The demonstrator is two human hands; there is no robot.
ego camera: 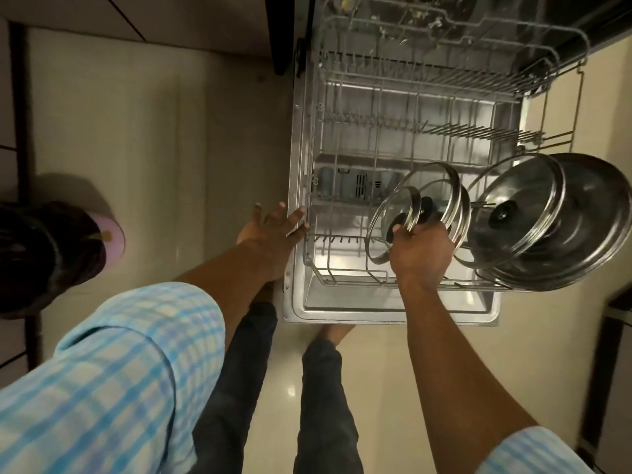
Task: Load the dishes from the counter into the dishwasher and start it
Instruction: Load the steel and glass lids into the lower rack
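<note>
The dishwasher's lower rack (403, 155) is pulled out over the open door (390, 311). My right hand (422, 249) is closed on the rim of a small glass lid (393, 227) standing on edge at the rack's front. Just behind it stands a second glass lid (441, 196). To the right, a larger glass lid (519, 213) leans against a wide steel plate (588, 234). My left hand (273, 227) is spread, its fingertips resting on the left edge of the door beside the rack.
The upper rack (444, 32) shows at the top, with some items inside. A dark bundle on a pink object (113, 234) lies on the tiled floor at the left. My legs stand just before the door. A dark cabinet edge (615, 319) is at the right.
</note>
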